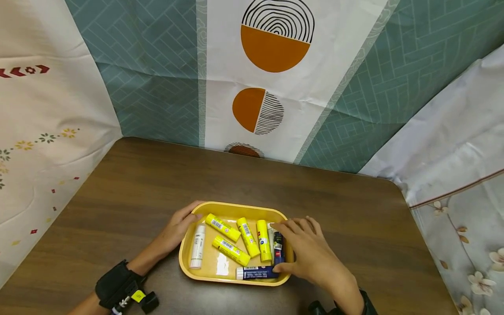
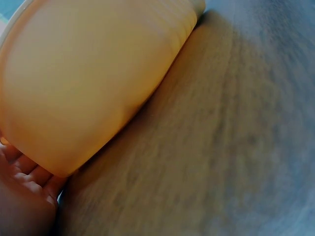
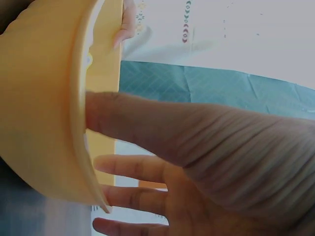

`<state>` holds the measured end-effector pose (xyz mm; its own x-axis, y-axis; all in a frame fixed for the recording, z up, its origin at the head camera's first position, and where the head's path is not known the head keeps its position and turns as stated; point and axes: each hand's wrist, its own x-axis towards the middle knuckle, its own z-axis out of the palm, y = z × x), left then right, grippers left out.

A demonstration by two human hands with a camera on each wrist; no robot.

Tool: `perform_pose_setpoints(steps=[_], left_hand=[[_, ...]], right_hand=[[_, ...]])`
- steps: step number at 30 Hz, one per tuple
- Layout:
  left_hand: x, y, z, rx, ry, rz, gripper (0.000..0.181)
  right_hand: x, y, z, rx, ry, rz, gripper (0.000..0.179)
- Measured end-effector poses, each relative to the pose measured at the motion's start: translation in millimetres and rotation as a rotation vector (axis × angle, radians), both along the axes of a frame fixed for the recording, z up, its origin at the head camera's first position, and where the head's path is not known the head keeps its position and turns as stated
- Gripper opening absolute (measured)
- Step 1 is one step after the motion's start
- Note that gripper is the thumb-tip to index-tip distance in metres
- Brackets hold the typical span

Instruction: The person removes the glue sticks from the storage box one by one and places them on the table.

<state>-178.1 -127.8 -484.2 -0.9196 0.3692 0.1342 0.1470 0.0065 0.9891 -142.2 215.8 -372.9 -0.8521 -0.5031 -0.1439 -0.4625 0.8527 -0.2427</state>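
Observation:
A yellow tray sits on the table with several glue sticks in it. My left hand grips its left end, thumb over the rim, fingers curled along the outer wall; the tray's side fills much of the left wrist view. Over the right end, my right hand spreads its fingers, thumb inside the rim near a dark blue glue stick and a lying blue one. In the right wrist view its fingers look fairly straight; the rim hides the thumb's tip.
Yellow glue sticks, one a slanted stick, lie mid-tray, and a white glue stick lies at the left. The brown wooden table meets a patterned cloth at the back. Black straps circle the wrists.

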Motion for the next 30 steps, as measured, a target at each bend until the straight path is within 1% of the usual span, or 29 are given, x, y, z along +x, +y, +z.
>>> perform_pose_setpoints(steps=[4, 5, 7, 9, 14, 16, 19, 23, 26, 28, 30], left_hand=[[-0.4, 0.7, 0.2, -0.019, 0.008, -0.003, 0.036], [-0.5, 1.1, 0.4, -0.024, 0.010, -0.002, 0.036], [-1.1, 1.8, 0.6, -0.028, 0.013, -0.004, 0.036], [-1.8, 2.4, 0.8, -0.028, 0.012, -0.004, 0.037], [-2.7, 3.3, 1.3, -0.014, 0.006, 0.003, 0.037], [-2.6, 3.4, 1.5, -0.016, 0.003, 0.008, 0.037], [-2.5, 3.5, 1.3, -0.026, 0.002, 0.013, 0.038], [-2.5, 3.2, 1.0, -0.044, 0.010, 0.025, 0.037], [-2.0, 2.7, 1.3, -0.050, 0.020, 0.032, 0.037], [-1.6, 2.4, 1.2, -0.052, 0.027, 0.033, 0.037], [-1.1, 1.9, 1.1, -0.054, 0.030, 0.036, 0.036]], right_hand=[[0.5, 1, -3.4, -0.033, -0.076, -0.017, 0.086], [1.3, 1, -4.2, -0.040, -0.088, -0.026, 0.085], [3.7, 1, -5.5, -0.050, -0.083, -0.042, 0.084], [6.6, -1, -5.8, -0.049, -0.044, -0.056, 0.085], [11.4, -6, -6.5, -0.014, 0.100, -0.064, 0.093], [12.1, -8, -7.3, 0.001, 0.133, -0.062, 0.095], [13.0, -8, -8.0, 0.025, 0.163, -0.060, 0.096], [13.2, -10, -9.0, 0.052, 0.225, -0.048, 0.095], [12.6, -12, -9.4, 0.049, 0.265, -0.031, 0.090], [12.4, -14, -9.4, 0.038, 0.264, -0.023, 0.087], [12.3, -16, -9.2, 0.020, 0.244, -0.016, 0.082]])
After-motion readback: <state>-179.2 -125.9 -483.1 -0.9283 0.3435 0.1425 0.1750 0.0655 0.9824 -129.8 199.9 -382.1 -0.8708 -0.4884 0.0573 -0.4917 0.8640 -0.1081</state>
